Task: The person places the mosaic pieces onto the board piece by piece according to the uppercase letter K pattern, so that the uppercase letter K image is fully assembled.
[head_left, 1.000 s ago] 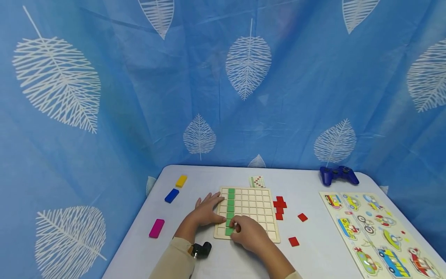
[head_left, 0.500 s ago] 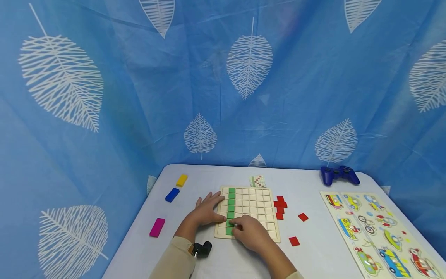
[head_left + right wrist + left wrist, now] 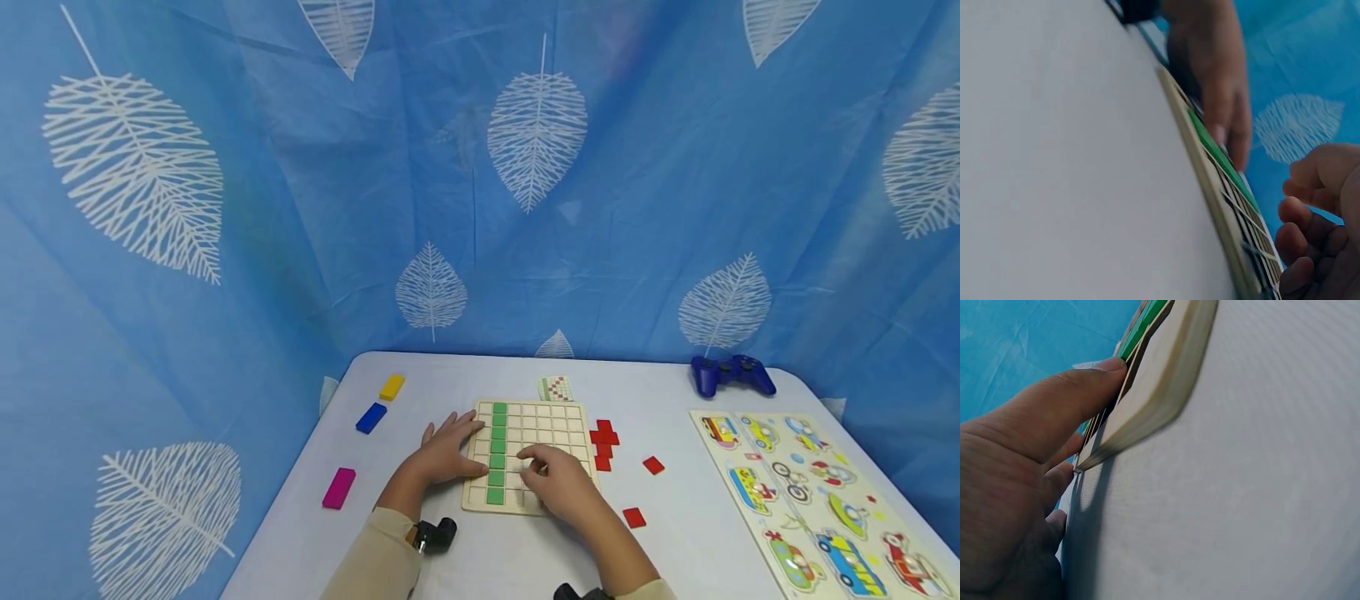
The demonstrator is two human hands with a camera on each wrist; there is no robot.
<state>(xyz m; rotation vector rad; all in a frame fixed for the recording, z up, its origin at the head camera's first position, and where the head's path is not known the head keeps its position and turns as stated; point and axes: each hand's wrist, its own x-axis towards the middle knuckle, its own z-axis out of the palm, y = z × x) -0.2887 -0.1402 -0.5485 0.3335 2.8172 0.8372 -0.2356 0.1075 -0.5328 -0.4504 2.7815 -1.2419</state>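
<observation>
A square wooden grid board (image 3: 545, 423) lies mid-table, with a column of green square tiles (image 3: 497, 446) set in its cells near the left side. My left hand (image 3: 442, 455) rests along the board's left edge, fingers spread; in the left wrist view its thumb (image 3: 1094, 384) presses on the board's top beside a green tile. Over the board's lower right part hovers my right hand (image 3: 561, 483). Its fingers are loosely bent with nothing visible between them, as the right wrist view of the hand (image 3: 1329, 219) also shows.
Several red tiles (image 3: 604, 438) lie right of the board, with two single ones apart. A small pattern card (image 3: 555, 388) sits behind it. Yellow (image 3: 392, 387), blue (image 3: 371, 418) and magenta blocks (image 3: 339, 488) are at left. A game controller (image 3: 731, 375) and vehicle puzzle (image 3: 776, 454) occupy the right.
My right hand has left the green column, where its index finger was pressing a tile, and moved to the right. My left hand has stayed at the board's edge.
</observation>
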